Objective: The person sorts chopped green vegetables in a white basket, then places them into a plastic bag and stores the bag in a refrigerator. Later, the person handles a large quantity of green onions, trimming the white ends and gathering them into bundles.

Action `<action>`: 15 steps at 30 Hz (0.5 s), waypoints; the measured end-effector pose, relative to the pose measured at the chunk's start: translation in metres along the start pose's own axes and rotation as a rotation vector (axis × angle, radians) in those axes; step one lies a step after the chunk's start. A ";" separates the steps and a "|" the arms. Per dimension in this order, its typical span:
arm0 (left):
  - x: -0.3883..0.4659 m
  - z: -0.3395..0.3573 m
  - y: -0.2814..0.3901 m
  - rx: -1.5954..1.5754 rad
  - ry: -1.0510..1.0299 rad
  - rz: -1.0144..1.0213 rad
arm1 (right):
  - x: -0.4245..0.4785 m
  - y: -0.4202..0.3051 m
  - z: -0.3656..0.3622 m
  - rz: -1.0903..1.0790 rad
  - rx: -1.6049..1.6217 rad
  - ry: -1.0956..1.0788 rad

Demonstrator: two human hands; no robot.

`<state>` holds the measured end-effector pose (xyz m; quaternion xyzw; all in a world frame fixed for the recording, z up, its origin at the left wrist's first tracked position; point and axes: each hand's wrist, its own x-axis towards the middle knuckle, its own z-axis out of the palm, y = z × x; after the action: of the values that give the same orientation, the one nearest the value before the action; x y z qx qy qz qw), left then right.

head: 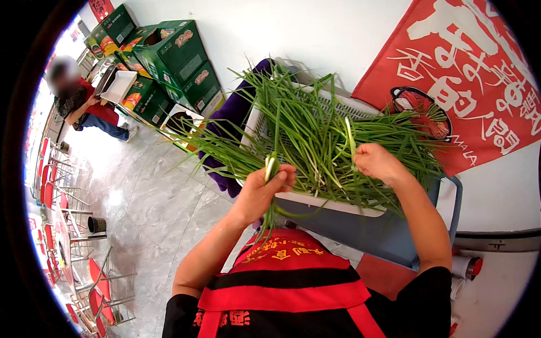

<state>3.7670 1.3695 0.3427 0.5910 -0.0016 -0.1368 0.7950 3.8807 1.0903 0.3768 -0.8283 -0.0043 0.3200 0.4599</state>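
Note:
My left hand (267, 183) is closed around a small bundle of scallions, its white stems (271, 167) showing above the thumb and green leaves trailing below the fist. At the right, my right hand (376, 162) pinches a single scallion (350, 134) whose pale end points up. Both hands are over a white plastic basket (334, 203) heaped with loose scallions (296, 126). Long leaves spill over its left and right sides. Most of the basket's inside is hidden beneath the greens.
A blue-grey support (367, 236) holds the basket beside a wall with a red poster (444, 72). Purple cloth (228, 110) lies along its left side. Green cardboard boxes (173, 55) are stacked farther left. A person (84, 97) holds a white tray (119, 86) near red chairs (99, 279).

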 end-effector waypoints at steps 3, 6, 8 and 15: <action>0.024 0.036 -0.001 -0.073 0.011 0.022 | -0.033 -0.050 0.019 -0.096 0.378 -0.018; 0.039 0.059 0.004 -0.023 -0.081 0.093 | -0.044 -0.058 0.041 -0.211 0.454 0.020; 0.039 0.068 0.009 -0.119 -0.108 0.097 | -0.041 -0.054 0.047 -0.257 0.480 0.007; 0.022 0.040 0.036 0.296 -0.145 -0.033 | -0.024 -0.063 0.043 -0.283 0.366 -0.205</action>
<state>3.7891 1.3367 0.3855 0.6902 -0.0696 -0.1903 0.6946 3.8570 1.1522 0.4213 -0.6855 -0.1090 0.3301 0.6397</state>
